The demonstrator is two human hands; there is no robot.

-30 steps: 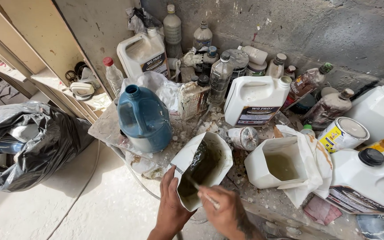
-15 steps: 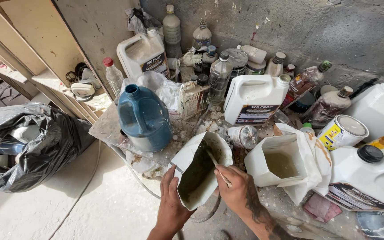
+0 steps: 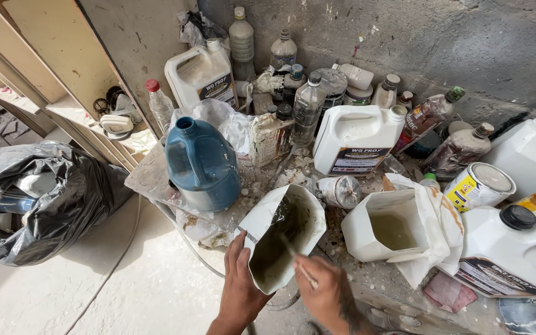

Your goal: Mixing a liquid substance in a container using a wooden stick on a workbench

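Observation:
My left hand [image 3: 241, 285] grips a cut-open white plastic container [image 3: 262, 223] from below, tilted toward me. Murky olive liquid [image 3: 274, 260] lies inside it. My right hand [image 3: 326, 293] holds a thin stick [image 3: 297, 260] whose tip dips into that liquid. Both hands are at the bottom middle of the view, above the pale floor.
A blue jug [image 3: 201, 164] stands just left of the container. A second cut white jug [image 3: 387, 231] with cloudy liquid sits to the right, with a cloth [image 3: 443, 223] draped on it. White jugs, several bottles and a tin [image 3: 480, 185] crowd the wall. A black rubbish bag [image 3: 38, 198] lies left.
My right hand with the stick moved up into the container, then back down toward its near rim. The container has tilted a little in my left hand.

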